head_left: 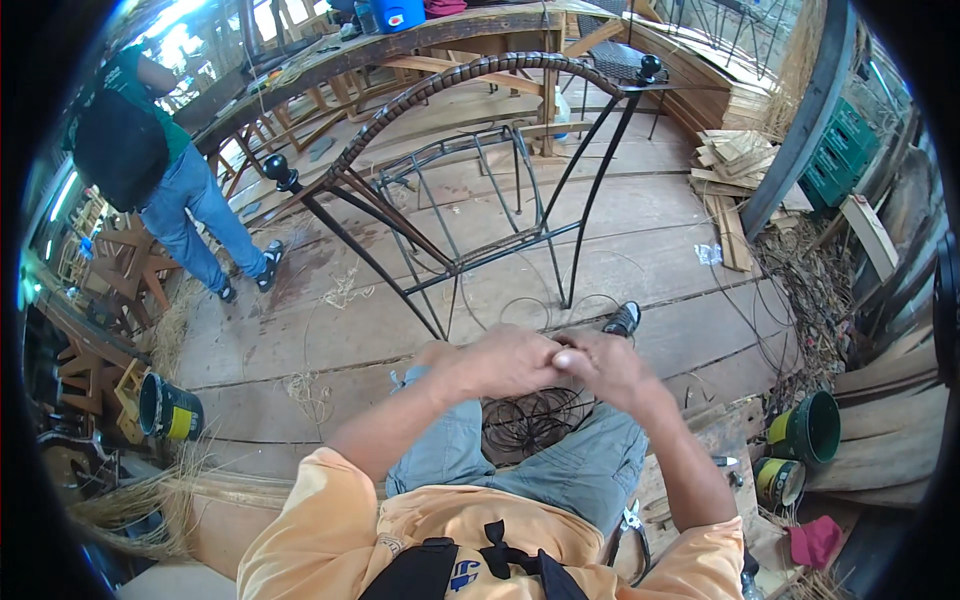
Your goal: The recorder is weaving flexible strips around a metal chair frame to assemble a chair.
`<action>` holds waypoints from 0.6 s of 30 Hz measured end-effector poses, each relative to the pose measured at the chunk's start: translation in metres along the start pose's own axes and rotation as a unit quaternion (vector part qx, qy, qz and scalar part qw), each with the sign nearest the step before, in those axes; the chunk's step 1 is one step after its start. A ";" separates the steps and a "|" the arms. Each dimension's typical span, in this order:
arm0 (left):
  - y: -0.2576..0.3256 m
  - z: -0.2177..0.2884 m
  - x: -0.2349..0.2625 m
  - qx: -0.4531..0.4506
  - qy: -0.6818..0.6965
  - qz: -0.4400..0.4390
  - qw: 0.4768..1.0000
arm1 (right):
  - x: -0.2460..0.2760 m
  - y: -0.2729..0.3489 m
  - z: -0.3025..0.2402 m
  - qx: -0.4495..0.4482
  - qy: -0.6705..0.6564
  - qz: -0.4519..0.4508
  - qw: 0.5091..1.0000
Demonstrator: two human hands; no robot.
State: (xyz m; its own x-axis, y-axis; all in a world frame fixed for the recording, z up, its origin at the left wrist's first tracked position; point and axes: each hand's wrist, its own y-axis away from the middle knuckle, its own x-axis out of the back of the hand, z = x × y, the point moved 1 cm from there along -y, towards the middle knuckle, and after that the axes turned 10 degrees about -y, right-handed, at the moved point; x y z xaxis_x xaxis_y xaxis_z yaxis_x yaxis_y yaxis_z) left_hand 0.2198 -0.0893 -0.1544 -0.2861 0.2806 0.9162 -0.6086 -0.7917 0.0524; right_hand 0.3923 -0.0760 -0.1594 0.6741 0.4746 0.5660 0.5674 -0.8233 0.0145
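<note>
The left grip (pixel 512 360) and right grip (pixel 608 370) meet, fingers curled together; I cannot tell whether anything is pinched between them. Just beyond them stands a dark metal frame (pixel 456 266) with a brown-wrapped arch (pixel 485 66), while a coil of dark strands (pixel 530 425) lies below, and pliers (pixel 628 525) rest nearer the body, below the right grip.

Workshop, wooden workbench (pixel 470 30), stacked planks (pixel 700 85), partly wrapped metal frame (pixel 455 267)

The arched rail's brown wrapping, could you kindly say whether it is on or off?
On: the brown wrapping shows as bands along the arched rail.
</note>
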 end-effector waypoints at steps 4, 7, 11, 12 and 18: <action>0.064 -0.057 0.028 0.103 0.142 -0.040 0.984 | 0.032 0.018 0.039 0.085 0.077 0.036 0.993; 0.143 -0.072 0.043 0.196 0.109 -0.037 0.974 | 0.118 0.053 0.103 -0.093 0.174 0.153 0.968; 0.244 -0.109 0.013 0.280 -0.002 -0.036 0.959 | 0.301 0.212 0.289 0.100 0.352 0.349 0.863; 0.286 -0.113 0.003 0.355 -0.003 -0.029 0.934 | 0.293 0.199 0.214 -0.137 0.512 0.246 0.812; 0.250 -0.099 -0.020 0.345 0.031 -0.007 0.938 | 0.290 0.173 0.222 -0.436 0.482 0.271 0.711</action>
State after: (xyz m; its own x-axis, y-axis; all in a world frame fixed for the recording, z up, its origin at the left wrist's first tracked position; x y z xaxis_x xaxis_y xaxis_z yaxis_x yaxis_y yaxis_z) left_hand -0.0002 -0.2392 -0.1993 -0.3377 0.3084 0.8893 0.0052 -0.9442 0.3294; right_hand 0.7912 -0.0116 -0.1756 -0.1922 -0.0728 0.9787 -0.4428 -0.8835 -0.1526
